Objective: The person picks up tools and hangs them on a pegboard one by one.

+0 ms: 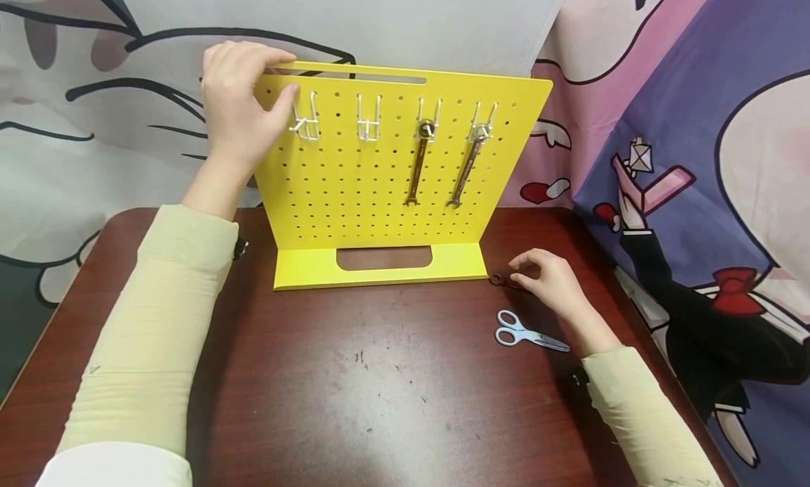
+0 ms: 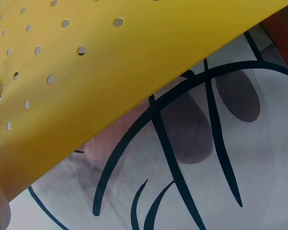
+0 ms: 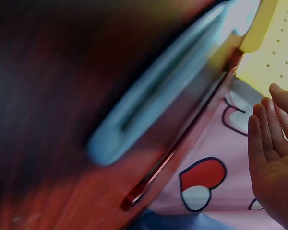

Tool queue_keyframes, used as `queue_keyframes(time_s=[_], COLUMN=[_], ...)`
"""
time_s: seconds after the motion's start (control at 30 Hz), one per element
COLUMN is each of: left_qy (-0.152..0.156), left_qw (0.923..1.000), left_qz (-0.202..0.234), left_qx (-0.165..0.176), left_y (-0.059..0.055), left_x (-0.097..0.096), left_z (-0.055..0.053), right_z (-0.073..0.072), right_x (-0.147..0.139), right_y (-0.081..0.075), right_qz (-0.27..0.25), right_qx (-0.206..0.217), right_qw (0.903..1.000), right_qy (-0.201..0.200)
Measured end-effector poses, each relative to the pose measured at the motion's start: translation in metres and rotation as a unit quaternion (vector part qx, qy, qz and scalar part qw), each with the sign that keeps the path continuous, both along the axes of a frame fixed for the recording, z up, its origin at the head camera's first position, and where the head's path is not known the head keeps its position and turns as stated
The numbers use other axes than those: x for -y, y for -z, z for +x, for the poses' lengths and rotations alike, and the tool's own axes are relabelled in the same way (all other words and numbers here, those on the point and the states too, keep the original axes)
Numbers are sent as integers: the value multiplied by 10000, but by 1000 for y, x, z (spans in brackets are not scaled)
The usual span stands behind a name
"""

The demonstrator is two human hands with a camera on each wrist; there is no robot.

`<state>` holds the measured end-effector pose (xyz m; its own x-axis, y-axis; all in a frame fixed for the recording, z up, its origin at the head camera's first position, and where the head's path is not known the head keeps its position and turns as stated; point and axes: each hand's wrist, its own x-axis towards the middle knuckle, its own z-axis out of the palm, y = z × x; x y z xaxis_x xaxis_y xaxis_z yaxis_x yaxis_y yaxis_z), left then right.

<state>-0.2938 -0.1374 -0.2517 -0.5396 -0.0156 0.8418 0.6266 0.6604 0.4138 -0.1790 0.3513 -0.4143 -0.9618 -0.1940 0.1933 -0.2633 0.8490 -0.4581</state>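
A yellow pegboard (image 1: 354, 213) stands upright on the table. At its top left corner my left hand (image 1: 237, 97) grips the upper edge, thumb in front; only a fingertip shows in the left wrist view. Two wrenches, one darker (image 1: 419, 167) and one silver (image 1: 466, 171), hang by their ring ends from white hooks. A third wrench (image 1: 497, 279) lies on the table by the base's right corner, partly hidden behind my right hand (image 1: 550, 280). Seen in the right wrist view, that wrench (image 3: 182, 136) is apart from my fingers, which are nearly straight and hold nothing.
Light-blue-handled scissors (image 1: 522, 332) lie on the dark red table (image 1: 354, 374), just in front of the right hand. Two white hooks, one at the left (image 1: 306, 125) and one beside it (image 1: 368, 127), carry nothing. Printed cloth (image 1: 671, 121) hangs close behind and to the right.
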Motion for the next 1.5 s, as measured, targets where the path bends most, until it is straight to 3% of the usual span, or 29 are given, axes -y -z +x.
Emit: queue_keyframes(time_s=[0.63, 1.2, 1.5], left_qy=[-20, -48, -34], left_qw=[10000, 10000, 10000], left_qz=[-45, -53, -30], left_qx=[41, 30, 9], left_y=[-2, -1, 0], left_x=[-1, 0, 0], left_z=[-1, -1, -1], right_z=[-13, -16, -19], right_x=[-33, -35, -36], right_y=[21, 27, 23], right_qz=[218, 158, 227], right_qx=[1045, 1183, 1472], right_qw=[9941, 9915, 9867], right_qy=[-168, -518, -649])
